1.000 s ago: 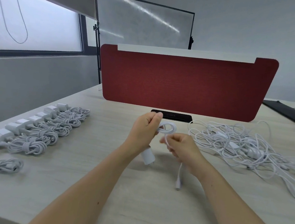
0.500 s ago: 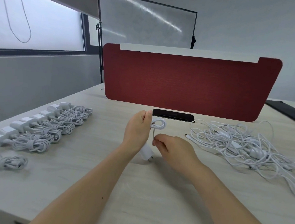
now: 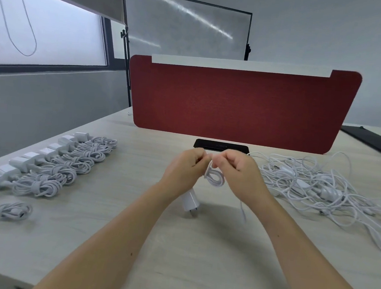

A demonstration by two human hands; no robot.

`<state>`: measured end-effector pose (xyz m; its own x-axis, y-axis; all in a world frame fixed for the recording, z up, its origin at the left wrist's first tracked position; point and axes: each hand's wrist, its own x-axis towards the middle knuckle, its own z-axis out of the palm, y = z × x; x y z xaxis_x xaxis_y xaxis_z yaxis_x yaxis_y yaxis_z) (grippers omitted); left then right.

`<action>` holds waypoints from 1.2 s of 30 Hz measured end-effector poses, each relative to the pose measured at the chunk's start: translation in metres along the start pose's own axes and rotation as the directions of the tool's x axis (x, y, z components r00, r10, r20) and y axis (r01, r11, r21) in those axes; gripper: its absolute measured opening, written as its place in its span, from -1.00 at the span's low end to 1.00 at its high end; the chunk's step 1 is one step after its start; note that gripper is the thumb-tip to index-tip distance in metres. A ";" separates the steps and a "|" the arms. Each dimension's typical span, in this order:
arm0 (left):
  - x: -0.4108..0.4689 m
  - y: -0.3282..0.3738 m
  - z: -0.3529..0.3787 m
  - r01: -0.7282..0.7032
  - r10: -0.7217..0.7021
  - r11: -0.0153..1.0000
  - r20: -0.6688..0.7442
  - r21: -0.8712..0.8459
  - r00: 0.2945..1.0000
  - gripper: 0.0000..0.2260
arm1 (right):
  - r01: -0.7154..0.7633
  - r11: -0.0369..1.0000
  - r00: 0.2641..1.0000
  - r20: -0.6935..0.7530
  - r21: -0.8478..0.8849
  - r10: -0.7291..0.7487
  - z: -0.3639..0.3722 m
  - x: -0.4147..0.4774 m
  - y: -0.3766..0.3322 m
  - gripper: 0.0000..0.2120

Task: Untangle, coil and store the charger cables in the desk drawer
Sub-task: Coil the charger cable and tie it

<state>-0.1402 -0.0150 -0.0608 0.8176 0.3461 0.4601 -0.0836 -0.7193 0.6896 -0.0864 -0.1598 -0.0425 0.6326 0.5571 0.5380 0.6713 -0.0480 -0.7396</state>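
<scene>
Charger cable (image 3: 215,178) is what we hold just above the desk (image 3: 175,268), bunched into a small coil between our two hands. Nearest us, its white plug (image 3: 190,201) pokes out below the left hand (image 3: 184,169), prongs pointing down and toward us; we cannot tell whether the palm grips it or it merely hangs. The loose tail (image 3: 243,213) drops from under the right hand (image 3: 240,171) almost to the desktop.

Both hands have their fingers curled and pinch the top of the coil, knuckle to knuckle, so the loops hang straight down beneath the fingertips with their long axis roughly upright. That matters for the next move, as we judge it: the tail lies on the right hand's side, so that hand is better placed to wind it round the bundle while the left holds the loops steady.

Further out to the left, a row of coiled chargers (image 3: 64,166) lies in a diagonal line, with one coiled cable (image 3: 4,210) apart from it (closer to the desk edge). To the right sprawls the tangled pile (image 3: 318,186), well apart from the hands. Beyond stand the black cable port (image 3: 221,145) and the red divider (image 3: 234,102). No drawer is in view.
</scene>
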 end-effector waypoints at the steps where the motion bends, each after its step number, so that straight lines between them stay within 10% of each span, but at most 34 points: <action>1: -0.001 0.004 0.001 -0.020 0.021 0.999 0.023 -0.034 1.000 -0.66 | -0.027 0.998 0.999 -0.031 0.057 0.029 -0.002 0.001 -0.001 -0.76; 9: -0.008 0.019 0.007 -0.021 0.009 0.924 -0.033 -0.383 0.999 -0.62 | -0.330 0.831 0.942 0.096 0.448 0.323 0.010 -0.004 0.005 -0.73; 19: -0.004 0.003 -0.005 0.092 -0.119 0.990 -0.266 -0.109 0.957 -0.64 | -0.284 0.952 0.916 0.323 0.111 0.236 0.033 -0.015 -0.002 -0.68; 27: -0.003 0.001 -0.005 0.122 -0.106 0.964 -0.080 0.238 0.991 -0.61 | -0.122 0.992 0.987 0.111 0.036 0.118 0.012 -0.005 0.001 -0.77; 36: -0.009 0.016 0.002 -0.047 0.022 0.920 -0.068 -0.388 0.997 -0.61 | -0.412 0.774 0.911 0.223 0.481 0.347 0.006 -0.003 0.010 -0.84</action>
<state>-0.1482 -0.0309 -0.0549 0.7749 0.3706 0.5120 -0.3361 -0.4445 0.8303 -0.0836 -0.1563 -0.0540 0.7229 0.6759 0.1438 0.0731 0.1321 -0.9885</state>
